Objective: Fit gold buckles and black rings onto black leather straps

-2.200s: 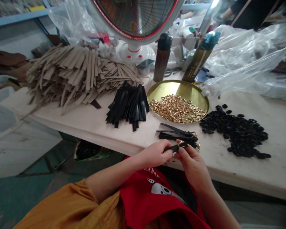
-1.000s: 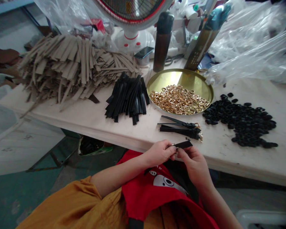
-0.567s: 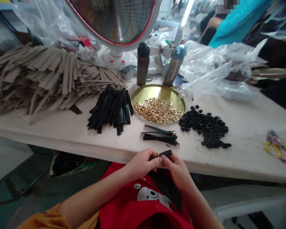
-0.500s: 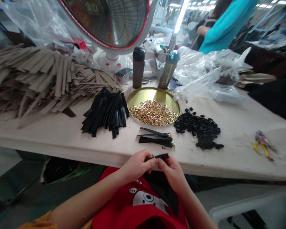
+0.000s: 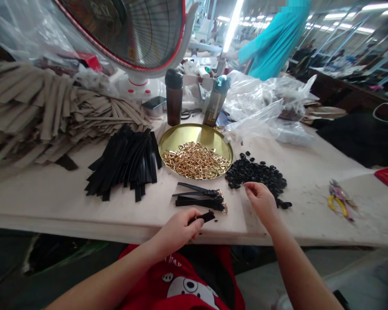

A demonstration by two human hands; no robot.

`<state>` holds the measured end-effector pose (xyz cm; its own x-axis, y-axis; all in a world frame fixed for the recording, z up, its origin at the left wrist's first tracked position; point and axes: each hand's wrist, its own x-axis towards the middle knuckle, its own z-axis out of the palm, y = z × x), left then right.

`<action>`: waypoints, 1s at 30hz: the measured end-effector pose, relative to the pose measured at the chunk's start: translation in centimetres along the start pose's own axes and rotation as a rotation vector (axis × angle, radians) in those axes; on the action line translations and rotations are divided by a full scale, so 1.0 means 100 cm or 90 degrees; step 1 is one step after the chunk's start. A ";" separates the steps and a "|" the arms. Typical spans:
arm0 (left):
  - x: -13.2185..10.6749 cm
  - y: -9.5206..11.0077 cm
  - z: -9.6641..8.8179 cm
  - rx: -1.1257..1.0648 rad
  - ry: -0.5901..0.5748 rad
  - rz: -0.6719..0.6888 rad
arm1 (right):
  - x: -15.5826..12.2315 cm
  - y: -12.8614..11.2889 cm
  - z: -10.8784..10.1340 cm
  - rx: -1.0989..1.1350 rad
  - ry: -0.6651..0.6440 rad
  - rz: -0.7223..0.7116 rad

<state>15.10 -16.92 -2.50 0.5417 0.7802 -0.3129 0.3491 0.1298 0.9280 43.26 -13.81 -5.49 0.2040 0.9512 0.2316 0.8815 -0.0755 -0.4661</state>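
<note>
Head view: left hand (image 5: 178, 227) pinches a flat black strip (image 5: 206, 217); right hand (image 5: 262, 201), fingers gathered, is at heaped small black oval rings (image 5: 264, 173), grip contents indeterminable.

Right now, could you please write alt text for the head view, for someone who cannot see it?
The left hand holds a black strip near the edge of the table, while the right hand is at a pile of black pieces. Beyond are a tray of gold buckles, a strip pile and a fan.
</note>
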 end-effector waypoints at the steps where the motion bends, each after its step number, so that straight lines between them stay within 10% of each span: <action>1: 0.000 -0.001 0.000 -0.008 -0.004 -0.008 | 0.006 0.002 0.004 -0.014 -0.017 -0.016; 30: -0.030 -0.002 0.000 -0.013 0.019 -0.037 | 0.032 -0.017 0.008 -0.255 -0.073 -0.051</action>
<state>13.38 -19.23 -1.76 0.4982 0.7888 -0.3601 0.3637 0.1869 0.9126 42.12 -10.41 -4.64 0.0995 0.9842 0.1467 0.9931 -0.0890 -0.0763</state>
